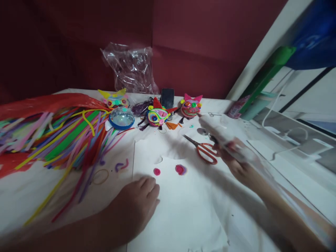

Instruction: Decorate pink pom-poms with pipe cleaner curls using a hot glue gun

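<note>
My left hand (143,201) rests on a sheet of white paper (181,213), its fingers curled in and pressed together; nothing shows in them. Just beyond it on the paper lie a small red disc (156,172) and a larger red disc (180,169) with a purplish edge. Over on the right, my right hand (235,159) is wrapped round a white glue gun (219,131), blurred by motion, its nozzle pointing away and its cord trailing along my forearm. Below that hand, orange-handled scissors (207,154) lie with the blades pointing to the upper left.
Three decorated animal heads, yellow-eared (117,99), red-horned (157,115) and pink-eared (191,105), line the back beside a phone (167,98) and a blue-rimmed clear dish (122,118). Colourful pipe cleaners (70,140) spread leftward. A clear bag (131,66) stands behind; a power strip (319,150) lies right.
</note>
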A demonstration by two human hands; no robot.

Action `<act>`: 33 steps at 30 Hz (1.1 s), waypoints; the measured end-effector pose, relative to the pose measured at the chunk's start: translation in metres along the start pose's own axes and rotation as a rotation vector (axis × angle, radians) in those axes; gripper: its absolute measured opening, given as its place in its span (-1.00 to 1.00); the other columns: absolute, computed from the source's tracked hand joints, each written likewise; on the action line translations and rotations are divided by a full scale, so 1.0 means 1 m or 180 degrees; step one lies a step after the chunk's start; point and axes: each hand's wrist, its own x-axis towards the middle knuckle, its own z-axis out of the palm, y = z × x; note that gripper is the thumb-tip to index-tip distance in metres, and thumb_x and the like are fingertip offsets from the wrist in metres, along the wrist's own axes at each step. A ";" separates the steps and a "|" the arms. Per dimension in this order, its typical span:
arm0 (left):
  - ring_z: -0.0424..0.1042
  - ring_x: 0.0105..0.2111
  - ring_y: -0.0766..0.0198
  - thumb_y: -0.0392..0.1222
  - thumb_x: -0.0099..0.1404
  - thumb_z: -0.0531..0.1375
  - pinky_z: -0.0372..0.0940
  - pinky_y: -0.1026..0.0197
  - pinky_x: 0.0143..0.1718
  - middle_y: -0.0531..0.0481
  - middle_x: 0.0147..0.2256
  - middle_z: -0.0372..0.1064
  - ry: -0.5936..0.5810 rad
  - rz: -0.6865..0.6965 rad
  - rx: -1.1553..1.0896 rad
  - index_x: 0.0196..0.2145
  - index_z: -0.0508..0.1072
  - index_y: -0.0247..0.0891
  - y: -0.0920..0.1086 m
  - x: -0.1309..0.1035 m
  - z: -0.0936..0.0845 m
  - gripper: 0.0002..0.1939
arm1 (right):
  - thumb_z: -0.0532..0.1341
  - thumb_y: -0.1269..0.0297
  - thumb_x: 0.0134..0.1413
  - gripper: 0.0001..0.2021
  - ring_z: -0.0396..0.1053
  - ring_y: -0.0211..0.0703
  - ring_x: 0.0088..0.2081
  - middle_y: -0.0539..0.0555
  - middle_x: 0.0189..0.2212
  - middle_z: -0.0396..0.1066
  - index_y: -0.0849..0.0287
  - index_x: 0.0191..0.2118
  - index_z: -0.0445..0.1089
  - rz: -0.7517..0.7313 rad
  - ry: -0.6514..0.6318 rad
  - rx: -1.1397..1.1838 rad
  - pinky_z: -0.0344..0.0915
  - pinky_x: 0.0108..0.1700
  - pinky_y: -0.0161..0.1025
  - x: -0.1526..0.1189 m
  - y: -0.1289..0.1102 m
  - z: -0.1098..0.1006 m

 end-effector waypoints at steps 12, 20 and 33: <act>0.42 -0.34 0.26 -0.34 0.28 0.05 0.24 0.26 -0.33 0.00 -0.34 0.41 -0.1193 -0.0633 -0.0629 -0.32 0.42 -0.25 -0.038 0.016 -0.038 -0.84 | 0.22 0.37 -0.05 -0.84 0.40 -0.03 -0.25 0.19 -0.27 0.42 0.21 -0.26 0.37 0.0175 -0.1128 -0.1879 0.28 -0.24 -0.24 0.026 0.052 0.000; 0.41 -0.31 0.22 -0.41 0.30 0.02 0.25 0.24 -0.30 -0.07 -0.35 0.41 -0.1218 -0.0135 -0.0287 -0.40 0.40 -0.29 -0.038 0.002 -0.014 -0.80 | 0.26 0.30 -0.03 -0.76 0.37 0.17 -0.13 0.27 -0.17 0.46 0.22 -0.17 0.43 -0.0450 -0.0888 -0.2024 0.29 -0.16 -0.04 0.018 0.036 -0.012; 0.40 -0.44 0.34 -0.36 0.30 0.00 0.25 0.31 -0.40 0.02 -0.46 0.39 0.0332 -0.0368 -0.1041 -0.43 0.35 -0.24 0.000 0.026 -0.029 -0.80 | 0.13 0.31 0.16 -0.80 0.10 -0.36 -0.60 -0.13 -0.65 0.14 0.20 -0.49 0.31 -0.0129 -0.1543 0.1814 0.07 -0.58 -0.41 -0.031 -0.108 0.051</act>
